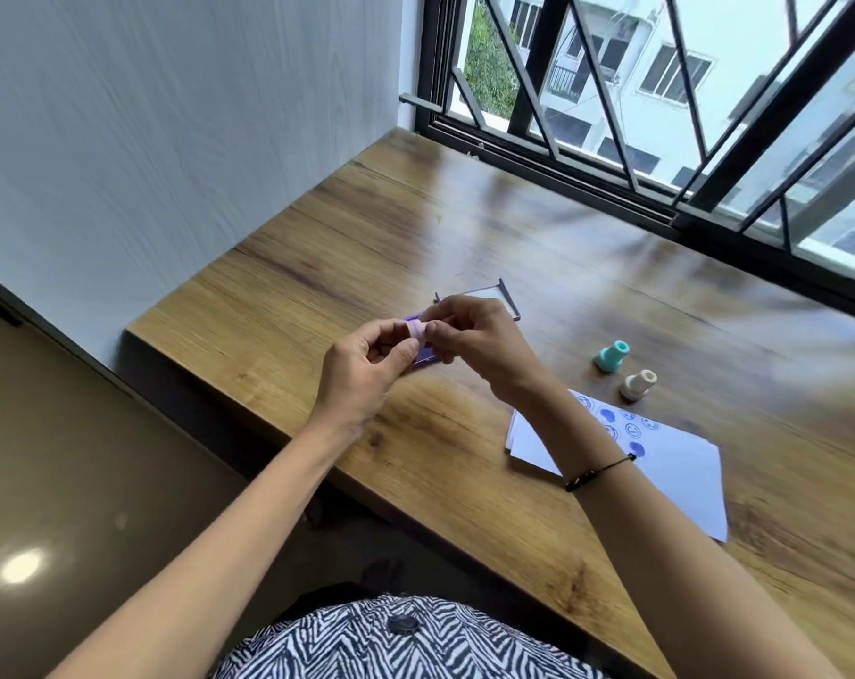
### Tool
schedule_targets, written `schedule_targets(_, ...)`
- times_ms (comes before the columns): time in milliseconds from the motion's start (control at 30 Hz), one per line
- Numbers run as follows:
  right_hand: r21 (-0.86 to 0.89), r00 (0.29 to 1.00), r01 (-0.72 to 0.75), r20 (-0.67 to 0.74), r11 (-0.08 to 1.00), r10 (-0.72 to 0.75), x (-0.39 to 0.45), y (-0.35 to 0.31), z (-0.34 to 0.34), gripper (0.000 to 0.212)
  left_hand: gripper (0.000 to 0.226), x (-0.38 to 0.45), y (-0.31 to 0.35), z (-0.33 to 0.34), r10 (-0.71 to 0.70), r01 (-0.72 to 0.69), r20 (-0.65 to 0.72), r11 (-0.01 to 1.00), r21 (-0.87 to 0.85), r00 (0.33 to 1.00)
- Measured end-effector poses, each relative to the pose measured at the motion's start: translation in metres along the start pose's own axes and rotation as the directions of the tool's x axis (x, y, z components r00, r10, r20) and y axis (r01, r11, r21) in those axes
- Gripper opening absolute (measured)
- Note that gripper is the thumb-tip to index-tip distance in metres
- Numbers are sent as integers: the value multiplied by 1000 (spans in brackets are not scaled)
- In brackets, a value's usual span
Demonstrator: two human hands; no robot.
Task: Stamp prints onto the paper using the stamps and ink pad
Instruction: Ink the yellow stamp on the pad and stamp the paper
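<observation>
A wooden table point(415, 227) is spreading out beneath and beyond the fingers, running up to a barred window point(660, 90) far past them. White paper point(680, 477) is lying flat on the table well to the right of the fingers and nearer the person, partly crossed by the right forearm, and it is carrying several blue prints point(626, 428) at its far end. The left hand point(361, 370) and the right hand point(474, 340) are meeting above the table, fingertips facing each other, and both are pinching a small pink stamp point(415, 330) between them; the left thumb and forefinger are closing on its near side while the right fingers are curling around its other end. Directly under and behind the fingers an open purple ink pad point(423, 357) is sitting on the table, mostly hidden, its clear lid point(484, 298) standing up just beyond the right knuckles. To the right of the fingers, apart from them, a teal stamp point(610, 356) is standing near the paper's far edge, and a cream stamp point(637, 384) is standing just beside it, closer to the paper.
</observation>
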State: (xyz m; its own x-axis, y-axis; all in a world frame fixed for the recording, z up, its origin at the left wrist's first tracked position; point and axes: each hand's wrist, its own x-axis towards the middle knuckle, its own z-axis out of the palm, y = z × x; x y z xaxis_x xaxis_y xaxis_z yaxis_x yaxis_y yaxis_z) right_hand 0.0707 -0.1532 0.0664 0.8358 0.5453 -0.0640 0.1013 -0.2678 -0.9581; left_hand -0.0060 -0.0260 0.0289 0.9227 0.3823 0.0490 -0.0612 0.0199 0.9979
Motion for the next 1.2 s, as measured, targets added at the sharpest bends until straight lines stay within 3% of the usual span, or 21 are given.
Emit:
schedule_targets(200,-192,992,30,-112,981,-52,1,3,5,4,11,3,-11,-9,-54,42,-132,995,-96,990)
schedule_targets(367,-464,979,77,-130,882,-154,10,3,10,14,9,10,-21,-24,-18,11,-230,999,-30,973)
schedule_targets(467,-592,979,123,-61,797,-196,21,3,19,17,8,10,-27,-23,-20,26,-273,999,18,962)
schedule_targets(600,-785,960,248,120,567,-253,30,12,31,16,15,12,-31,-19,-37,57,-273,996,68,961)
schedule_targets(700,-812,954,268,146,519,-263,32,20,36,13,14,13,-31,-17,-25,55,-264,993,108,964)
schedule_targets(967,-795,966,259,215,549,-144,46,15,35,10,7,10,-29,-15,84,1,-282,958,288,956)
schedule_targets(1200,-776,958,287,251,562,-141,47,12,34,10,11,9,-25,-14,91,15,-297,942,336,951)
